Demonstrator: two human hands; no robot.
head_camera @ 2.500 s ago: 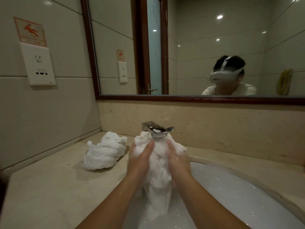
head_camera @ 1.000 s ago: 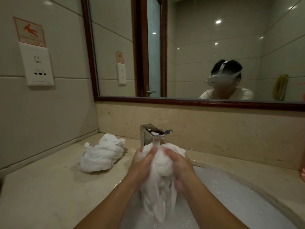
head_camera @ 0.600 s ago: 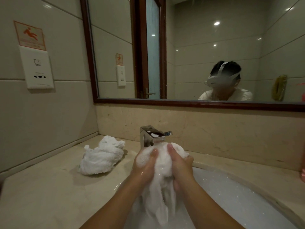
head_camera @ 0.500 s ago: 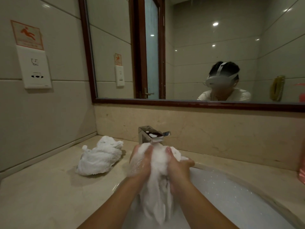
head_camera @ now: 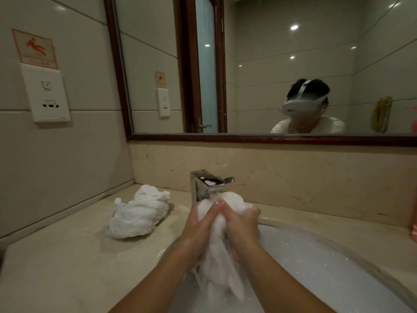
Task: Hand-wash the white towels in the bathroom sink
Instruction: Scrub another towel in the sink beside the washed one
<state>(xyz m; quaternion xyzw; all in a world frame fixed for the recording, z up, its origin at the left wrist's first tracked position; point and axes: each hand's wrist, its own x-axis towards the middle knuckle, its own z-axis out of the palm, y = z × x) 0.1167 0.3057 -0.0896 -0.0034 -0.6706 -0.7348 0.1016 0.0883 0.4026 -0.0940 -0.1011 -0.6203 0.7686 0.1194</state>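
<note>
A wet, soapy white towel hangs bunched over the white sink, its lower end trailing toward the basin. My left hand grips its left side and my right hand grips its right side, both squeezing it just below the chrome faucet. The towel's top bulges above my fingers. A second white towel lies crumpled on the beige counter left of the sink.
A framed mirror spans the wall above a marble backsplash and reflects a person wearing a headset. A white wall socket with a warning sign above it is on the left wall. A pink object peeks in at the right edge.
My hands have pressed closer together around the towel, rubbing it under the faucet. The view has shifted slightly. The towel on the counter has not moved.
</note>
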